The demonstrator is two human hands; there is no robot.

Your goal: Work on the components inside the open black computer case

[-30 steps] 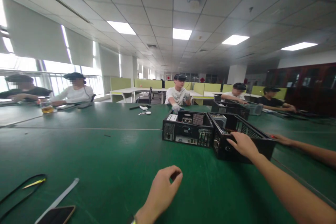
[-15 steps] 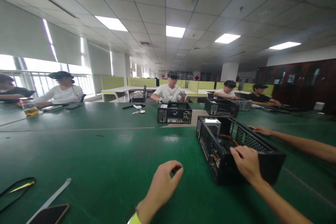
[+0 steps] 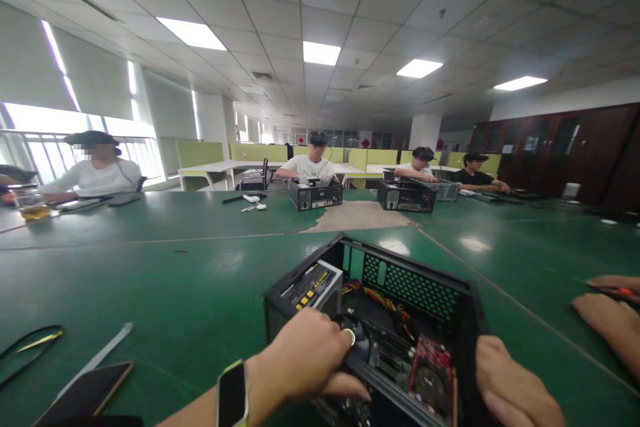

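Two bare hands sit on an open black computer case [image 3: 400, 320] at the near edge of the green table [image 3: 200, 260], head view only. Left hand [image 3: 310, 363], smartwatch [image 3: 233, 392] on the wrist, fingers curled down over the case's near left rim, touching the dark fan just past the fingertips; whether it truly grips anything, cannot tell. Right hand [image 3: 510, 387] is wrapped around the case's right wall, fingers closed on it, partly cut off by the frame edge. Power supply [image 3: 313, 285] lies just beyond the left fingers, red card [image 3: 433, 373] between both hands. Phone [image 3: 85, 393] and a black cable [image 3: 30, 347] lie well left of the left hand. Another person's hand [image 3: 607, 320] lies right of the case, apart from it. Two more cases [image 3: 316, 195] stand far across the table before seated people.
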